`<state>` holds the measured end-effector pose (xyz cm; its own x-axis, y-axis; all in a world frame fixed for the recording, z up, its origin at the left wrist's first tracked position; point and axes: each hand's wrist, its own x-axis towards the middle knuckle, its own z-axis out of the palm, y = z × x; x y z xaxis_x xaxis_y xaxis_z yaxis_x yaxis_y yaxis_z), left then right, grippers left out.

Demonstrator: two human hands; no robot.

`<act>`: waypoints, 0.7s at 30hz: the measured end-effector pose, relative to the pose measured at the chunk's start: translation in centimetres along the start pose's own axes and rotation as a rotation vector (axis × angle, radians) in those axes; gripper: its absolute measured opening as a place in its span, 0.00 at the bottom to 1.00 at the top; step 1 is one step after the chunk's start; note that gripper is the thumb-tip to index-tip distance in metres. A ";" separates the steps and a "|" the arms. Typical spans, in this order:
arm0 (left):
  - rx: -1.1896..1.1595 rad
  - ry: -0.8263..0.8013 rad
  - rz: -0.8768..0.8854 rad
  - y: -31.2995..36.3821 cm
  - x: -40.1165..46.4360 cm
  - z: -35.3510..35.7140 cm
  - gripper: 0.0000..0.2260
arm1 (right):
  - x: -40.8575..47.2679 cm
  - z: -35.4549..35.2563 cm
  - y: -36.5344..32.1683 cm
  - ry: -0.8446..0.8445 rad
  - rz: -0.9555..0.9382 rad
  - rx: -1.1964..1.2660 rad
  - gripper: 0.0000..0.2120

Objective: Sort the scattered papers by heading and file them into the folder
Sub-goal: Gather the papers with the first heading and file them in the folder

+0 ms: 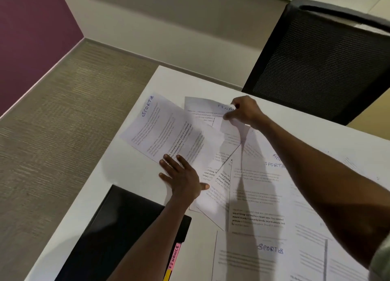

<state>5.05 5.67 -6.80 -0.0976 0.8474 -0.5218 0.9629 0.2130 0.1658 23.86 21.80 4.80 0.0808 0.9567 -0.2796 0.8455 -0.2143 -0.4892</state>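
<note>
My white table carries the whole mess, its far-left corner near the carpet and a black mesh chair pushed against the far edge. The scattered papers overlap across the middle and right of it, several headed SPORTS. The black folder lies closed at the near left, just beside the heap, with a pink FINANCE tab poking out of its right edge. My right hand reaches farthest, fingers curled, pinching the corner of a lifted sheet over the FINANCE page. My left hand lies flat, fingers straight and spread, pressing a SPORTS sheet. Bare tabletop shows left of the papers.
</note>
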 end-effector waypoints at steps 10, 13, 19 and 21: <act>0.104 -0.032 0.129 -1.6 -4.0 -1.3 0.55 | -7.8 -6.7 -3.2 0.165 -0.183 0.207 0.16; 0.058 -0.024 0.183 -1.7 -5.1 -3.1 0.50 | -10.2 -9.4 -4.4 0.235 -0.243 0.201 0.12; -0.490 0.188 0.280 -1.0 -7.8 -9.8 0.47 | -16.6 -14.8 -7.1 0.362 -0.456 0.088 0.10; -0.620 0.348 0.329 -0.3 -9.0 -12.7 0.52 | -19.1 -16.4 -7.9 0.333 -0.529 0.056 0.10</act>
<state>2.41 4.20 8.48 -0.0033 0.9960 -0.0896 0.6495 0.0703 0.7571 24.33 8.46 27.58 -0.1738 0.9440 0.2804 0.7877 0.3041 -0.5357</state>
